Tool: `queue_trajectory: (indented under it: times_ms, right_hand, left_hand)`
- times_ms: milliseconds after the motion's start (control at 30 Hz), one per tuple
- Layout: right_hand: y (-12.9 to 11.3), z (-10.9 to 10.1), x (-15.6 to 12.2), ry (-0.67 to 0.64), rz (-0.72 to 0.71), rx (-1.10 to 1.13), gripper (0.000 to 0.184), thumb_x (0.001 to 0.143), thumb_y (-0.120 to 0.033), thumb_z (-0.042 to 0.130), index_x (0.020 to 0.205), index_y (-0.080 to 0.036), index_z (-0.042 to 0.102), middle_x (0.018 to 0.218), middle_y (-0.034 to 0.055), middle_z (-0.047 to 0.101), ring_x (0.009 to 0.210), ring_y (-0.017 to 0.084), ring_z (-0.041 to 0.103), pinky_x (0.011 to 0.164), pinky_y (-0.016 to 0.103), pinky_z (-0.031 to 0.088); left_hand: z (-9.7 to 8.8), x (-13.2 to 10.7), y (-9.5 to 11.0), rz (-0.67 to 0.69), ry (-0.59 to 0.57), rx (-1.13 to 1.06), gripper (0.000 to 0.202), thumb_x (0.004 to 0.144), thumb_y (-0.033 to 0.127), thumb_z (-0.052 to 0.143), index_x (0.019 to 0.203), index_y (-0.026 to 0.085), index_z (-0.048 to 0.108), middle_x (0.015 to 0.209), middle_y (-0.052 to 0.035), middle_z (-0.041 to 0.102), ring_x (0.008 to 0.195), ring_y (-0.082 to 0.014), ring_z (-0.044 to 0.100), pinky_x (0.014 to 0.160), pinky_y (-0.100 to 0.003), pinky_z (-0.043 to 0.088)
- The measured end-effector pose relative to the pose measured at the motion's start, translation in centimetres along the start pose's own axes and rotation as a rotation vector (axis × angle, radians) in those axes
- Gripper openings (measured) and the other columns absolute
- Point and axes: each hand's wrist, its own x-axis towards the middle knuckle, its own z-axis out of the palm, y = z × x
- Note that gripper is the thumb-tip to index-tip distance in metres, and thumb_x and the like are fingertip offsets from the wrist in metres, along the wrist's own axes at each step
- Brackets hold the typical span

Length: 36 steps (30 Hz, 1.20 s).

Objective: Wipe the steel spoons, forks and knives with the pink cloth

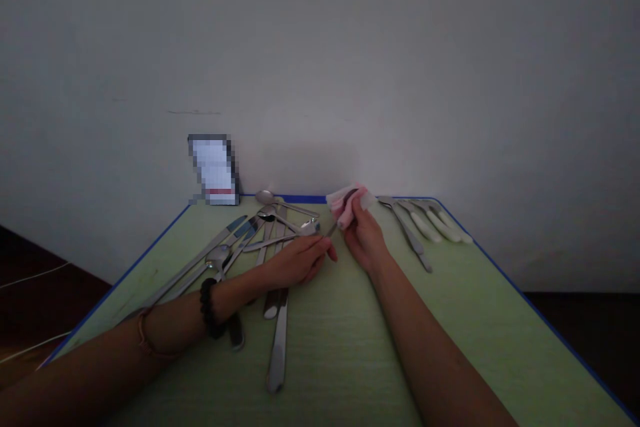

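Observation:
My left hand is closed around one end of a thin metal piece of cutlery. Its other end disappears into a pink and white cloth, so I cannot tell which kind it is. My right hand grips the cloth, which is folded around that end. Under and beyond my left forearm lies a loose pile of metal cutlery, with a spoon, another spoon and a knife among it. One long handle points towards me.
Right of the cloth, a metal fork lies beside several white-handled pieces of cutlery. A blurred-out phone-like screen leans at the back left. The green table has a blue edge and meets a grey wall.

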Motion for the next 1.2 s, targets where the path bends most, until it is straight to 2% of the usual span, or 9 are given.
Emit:
queue_trajectory:
  times_ms: [100, 267, 433, 567, 1033, 1200]
  right_hand:
    - [-0.14, 0.30, 0.11, 0.076, -0.046, 0.097, 0.016, 0.077, -0.035, 0.073, 0.086, -0.023, 0.068, 0.086, -0.0027, 0.072, 0.083, 0.011, 0.065, 0.081, 0.024, 0.054]
    - [-0.25, 0.40, 0.18, 0.077, -0.009, 0.087, 0.013, 0.079, -0.035, 0.072, 0.085, -0.023, 0.069, 0.086, -0.0023, 0.072, 0.081, 0.010, 0.065, 0.079, 0.023, 0.054]
    - [-0.03, 0.04, 0.06, -0.010, 0.045, -0.040, 0.024, 0.073, -0.041, 0.076, 0.074, -0.018, 0.069, 0.074, -0.0002, 0.070, 0.071, 0.011, 0.062, 0.073, 0.022, 0.051]
    - [-0.04, -0.05, -0.12, -0.042, 0.036, -0.104, 0.028, 0.071, -0.045, 0.077, 0.069, -0.018, 0.067, 0.068, -0.0008, 0.068, 0.068, 0.011, 0.061, 0.072, 0.023, 0.051]
    - [0.17, 0.04, 0.15, -0.004, 0.040, 0.026, 0.023, 0.074, -0.040, 0.076, 0.085, -0.020, 0.071, 0.080, -0.0013, 0.072, 0.073, 0.010, 0.063, 0.070, 0.021, 0.053]
    - [0.09, 0.08, 0.13, 0.000, 0.055, 0.004, 0.023, 0.075, -0.040, 0.075, 0.084, -0.019, 0.071, 0.080, -0.0004, 0.073, 0.072, 0.011, 0.063, 0.070, 0.022, 0.053]
  left_hand:
    - [-0.07, 0.02, 0.01, -0.007, -0.006, 0.030, 0.042, 0.095, 0.048, 0.030, 0.086, 0.017, 0.056, 0.044, 0.0084, 0.039, 0.038, -0.0096, 0.035, 0.042, -0.021, 0.030]
    - [-0.08, -0.02, 0.07, 0.008, 0.007, 0.055, 0.041, 0.096, 0.046, 0.030, 0.086, 0.016, 0.057, 0.044, 0.0078, 0.039, 0.040, -0.0099, 0.036, 0.043, -0.022, 0.031]
    - [0.00, -0.06, 0.18, -0.030, 0.009, 0.022, 0.043, 0.095, 0.050, 0.031, 0.086, 0.017, 0.055, 0.044, 0.0083, 0.039, 0.038, -0.0093, 0.035, 0.042, -0.022, 0.029]
    - [-0.02, -0.11, 0.32, -0.012, 0.002, 0.022, 0.040, 0.095, 0.046, 0.030, 0.085, 0.017, 0.055, 0.043, 0.0084, 0.039, 0.038, -0.0092, 0.034, 0.043, -0.022, 0.031]
    - [-0.03, -0.08, 0.26, -0.019, 0.008, 0.039, 0.037, 0.096, 0.043, 0.030, 0.086, 0.017, 0.055, 0.043, 0.0079, 0.039, 0.038, -0.0097, 0.035, 0.043, -0.022, 0.030]
    - [0.02, -0.05, 0.21, -0.020, 0.013, 0.047, 0.038, 0.095, 0.044, 0.030, 0.086, 0.017, 0.055, 0.044, 0.0081, 0.039, 0.039, -0.0096, 0.035, 0.042, -0.021, 0.030]
